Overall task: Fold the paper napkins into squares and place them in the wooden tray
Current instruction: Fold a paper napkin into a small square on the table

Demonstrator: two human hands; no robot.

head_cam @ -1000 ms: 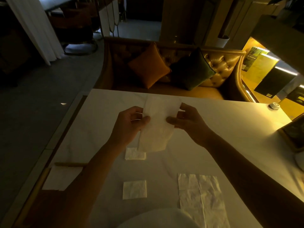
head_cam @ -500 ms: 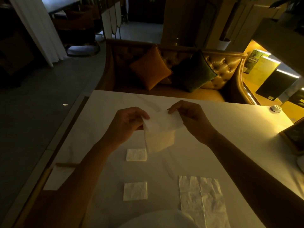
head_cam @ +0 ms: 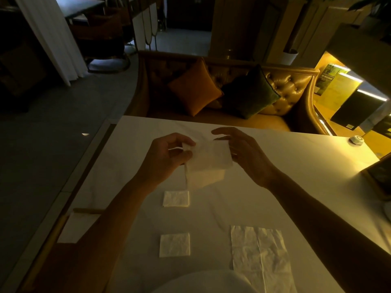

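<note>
Nearest, an unfolded napkin sheet and two folded squares lie on the white table. Above them, the napkin, a long strip a second ago, is now doubled over: the left hand pinches its corner, and the right hand, fingers spread, touches its edge. The wooden tray at far left is dim and half hidden by the left arm.

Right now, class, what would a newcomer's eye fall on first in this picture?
First, the two bare hands, left hand and right hand, holding a half-folded white paper napkin above the middle of the pale table. Then two small folded white squares lying nearer the person, and an unfolded napkin sheet at lower right.
</note>
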